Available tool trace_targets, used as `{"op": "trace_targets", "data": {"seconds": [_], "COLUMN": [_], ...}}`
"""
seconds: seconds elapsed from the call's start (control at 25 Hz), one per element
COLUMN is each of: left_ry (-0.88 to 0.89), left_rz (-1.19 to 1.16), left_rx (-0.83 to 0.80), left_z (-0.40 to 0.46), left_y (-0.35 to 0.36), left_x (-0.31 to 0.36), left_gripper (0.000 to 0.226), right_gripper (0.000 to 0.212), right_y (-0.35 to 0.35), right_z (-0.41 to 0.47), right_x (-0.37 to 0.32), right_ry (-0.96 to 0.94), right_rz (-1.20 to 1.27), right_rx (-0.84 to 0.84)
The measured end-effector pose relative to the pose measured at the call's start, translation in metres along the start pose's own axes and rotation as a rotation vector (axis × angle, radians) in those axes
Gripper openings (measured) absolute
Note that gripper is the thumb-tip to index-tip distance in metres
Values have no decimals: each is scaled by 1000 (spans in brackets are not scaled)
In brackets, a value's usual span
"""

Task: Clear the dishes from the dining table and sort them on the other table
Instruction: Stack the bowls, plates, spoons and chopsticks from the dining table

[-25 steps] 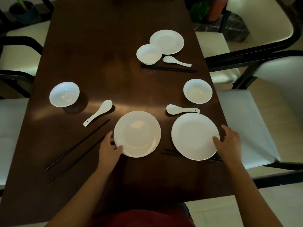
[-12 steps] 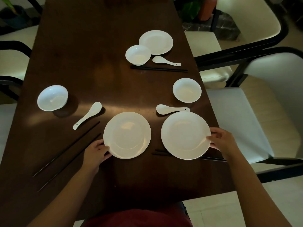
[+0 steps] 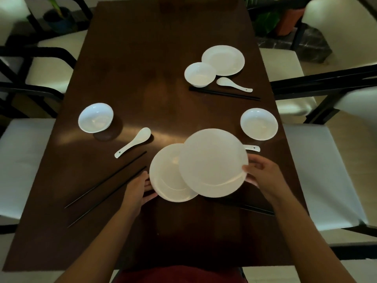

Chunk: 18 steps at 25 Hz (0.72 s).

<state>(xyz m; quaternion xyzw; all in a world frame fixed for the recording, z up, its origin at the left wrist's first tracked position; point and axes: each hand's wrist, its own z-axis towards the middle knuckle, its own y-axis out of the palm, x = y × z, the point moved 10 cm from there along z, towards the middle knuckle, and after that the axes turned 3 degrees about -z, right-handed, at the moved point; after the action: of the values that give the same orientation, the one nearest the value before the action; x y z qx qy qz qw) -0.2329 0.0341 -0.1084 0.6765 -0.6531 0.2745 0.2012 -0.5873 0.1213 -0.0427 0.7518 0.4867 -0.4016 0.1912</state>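
My right hand grips the right rim of a white plate held above the dark wooden table, overlapping a second white plate. My left hand holds the left rim of that second plate. A third plate lies far right with a bowl and a spoon beside it. Two more bowls sit at the left and the right. A spoon lies left of the plates; another spoon's handle shows behind the lifted plate.
Black chopsticks lie in pairs at the left, at the far right and under my right wrist. White-cushioned chairs with black frames stand on both sides. Potted plants stand beyond the table.
My right hand has lifted the right plate and carried it left, over the edge of the left plate. My left hand has closed on the left plate's rim.
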Motion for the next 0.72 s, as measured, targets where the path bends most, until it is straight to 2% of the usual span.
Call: {"op": "trace_targets", "data": {"seconds": [0.12, 0.28, 0.4, 0.48, 0.64, 0.72], "left_ry": [-30, 36, 87, 123, 180, 189], "left_rz": [-32, 54, 130, 142, 148, 119], "left_rx": [-33, -80, -70, -46, -8, -3], "left_z": [1, -4, -5, -4, -6, -6], "left_y": [1, 3, 4, 2, 1, 1], "left_x": [-2, 3, 5, 6, 6, 7], "left_gripper": [22, 7, 23, 37, 39, 39], "right_gripper": [30, 33, 33, 33, 28, 19], "right_y": [55, 90, 98, 100, 102, 105], "right_z": [11, 24, 28, 27, 20, 16], "right_x": [9, 24, 28, 24, 4, -7], "right_ry": [34, 104, 99, 20, -213, -332], "right_rz": [41, -43, -123, -208, -564, -649], "right_rx": [-77, -98, -88, -91, -28, 18]}}
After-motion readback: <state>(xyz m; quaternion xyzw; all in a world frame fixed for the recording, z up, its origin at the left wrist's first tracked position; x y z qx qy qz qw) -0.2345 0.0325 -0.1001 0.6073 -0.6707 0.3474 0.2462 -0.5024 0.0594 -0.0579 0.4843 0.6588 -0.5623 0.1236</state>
